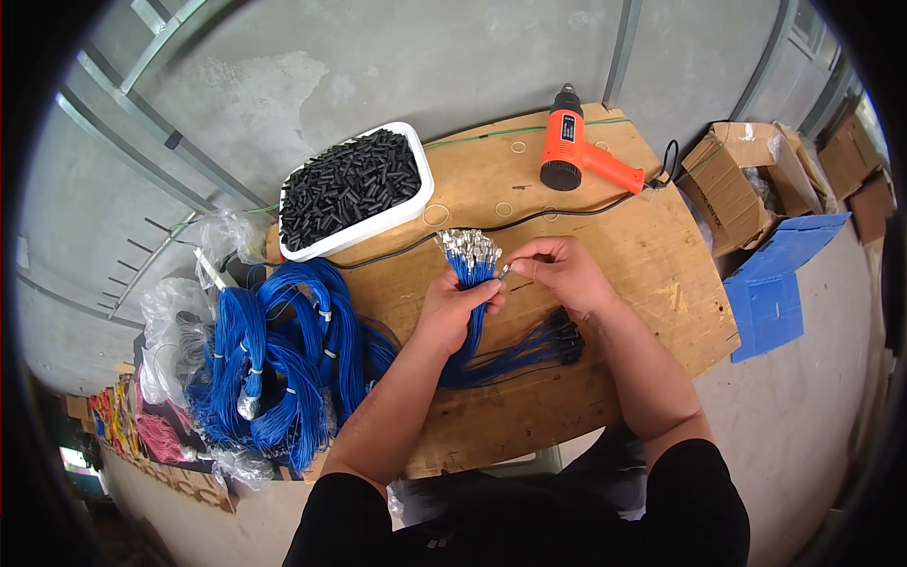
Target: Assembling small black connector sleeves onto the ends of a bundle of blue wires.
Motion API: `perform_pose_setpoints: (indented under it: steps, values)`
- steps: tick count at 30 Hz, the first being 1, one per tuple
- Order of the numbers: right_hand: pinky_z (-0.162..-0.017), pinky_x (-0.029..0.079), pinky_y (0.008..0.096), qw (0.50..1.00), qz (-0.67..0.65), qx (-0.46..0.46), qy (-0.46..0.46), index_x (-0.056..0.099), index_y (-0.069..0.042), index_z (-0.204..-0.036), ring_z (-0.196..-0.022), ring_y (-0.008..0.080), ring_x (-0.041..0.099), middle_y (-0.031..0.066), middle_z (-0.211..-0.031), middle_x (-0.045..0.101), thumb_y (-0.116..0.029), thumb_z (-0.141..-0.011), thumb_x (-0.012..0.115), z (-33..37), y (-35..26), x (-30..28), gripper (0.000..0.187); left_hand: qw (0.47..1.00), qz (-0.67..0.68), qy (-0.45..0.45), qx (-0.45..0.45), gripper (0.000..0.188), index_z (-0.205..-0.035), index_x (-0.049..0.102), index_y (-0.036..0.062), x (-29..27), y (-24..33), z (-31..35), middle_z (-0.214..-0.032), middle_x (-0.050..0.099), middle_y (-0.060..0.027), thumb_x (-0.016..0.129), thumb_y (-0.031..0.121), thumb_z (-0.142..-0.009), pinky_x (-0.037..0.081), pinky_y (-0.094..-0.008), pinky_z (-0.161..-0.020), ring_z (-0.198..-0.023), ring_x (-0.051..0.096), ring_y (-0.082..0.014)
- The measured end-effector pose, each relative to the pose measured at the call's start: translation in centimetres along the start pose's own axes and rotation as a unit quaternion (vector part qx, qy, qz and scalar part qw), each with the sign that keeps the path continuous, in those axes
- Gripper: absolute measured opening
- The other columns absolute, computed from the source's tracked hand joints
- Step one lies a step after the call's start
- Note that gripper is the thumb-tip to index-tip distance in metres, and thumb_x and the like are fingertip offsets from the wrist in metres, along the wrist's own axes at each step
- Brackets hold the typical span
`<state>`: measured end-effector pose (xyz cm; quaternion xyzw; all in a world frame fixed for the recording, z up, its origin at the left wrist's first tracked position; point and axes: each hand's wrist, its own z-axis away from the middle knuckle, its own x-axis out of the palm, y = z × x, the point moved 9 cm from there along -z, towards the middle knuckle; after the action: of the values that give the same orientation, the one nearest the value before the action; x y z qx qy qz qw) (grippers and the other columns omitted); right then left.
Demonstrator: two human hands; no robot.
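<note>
My left hand [452,307] grips a bundle of thin blue wires [470,274] upright over the wooden table [567,227]. The wires end in small silver metal terminals [468,248] fanned out at the top. My right hand [562,269] pinches one of these terminals at the bundle's right side with thumb and forefinger. The lower part of the wire bundle [515,354] trails under my right wrist and ends in black sleeves [569,340] on the table.
A white tub full of short black tube pieces [351,184] stands at the table's back left. An orange heat gun [576,151] lies at the back right with its black cord. Coils of blue wire [274,359] hang off the left. Cardboard boxes [742,180] and blue sheets [770,283] lie right.
</note>
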<state>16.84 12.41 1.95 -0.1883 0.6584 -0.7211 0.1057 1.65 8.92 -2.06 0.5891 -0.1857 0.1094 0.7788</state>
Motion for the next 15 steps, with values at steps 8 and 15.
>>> perform_pose_setpoints:
  steps: [8,15]
  values:
    - [-0.074,0.047,0.0231,0.999,-0.012,0.000,0.035,0.073,0.003,-0.094,-0.079,0.0060,0.058,0.0023,-0.085,0.070,-0.004,-0.090,0.071,-0.02,0.20,-0.10,0.008,0.999,-0.020,-0.024,0.031,0.021,-0.102,0.067,0.0019,0.15,0.22,-0.13,-0.085,0.068,-0.0058,0.077,0.008,-0.085,0.052,-0.0293,-0.065,-0.072,0.064,-0.0149]
    - [-0.072,0.046,0.0226,0.999,-0.020,-0.014,0.031,0.072,0.002,-0.092,-0.077,0.0063,0.058,0.0021,-0.084,0.069,-0.004,-0.089,0.072,0.05,-0.11,-0.02,0.006,0.999,-0.006,-0.039,-0.037,0.020,-0.098,0.065,0.0020,0.51,-0.13,0.14,-0.081,0.065,-0.0051,0.078,0.010,-0.085,0.050,-0.0292,-0.063,-0.069,0.062,-0.0150]
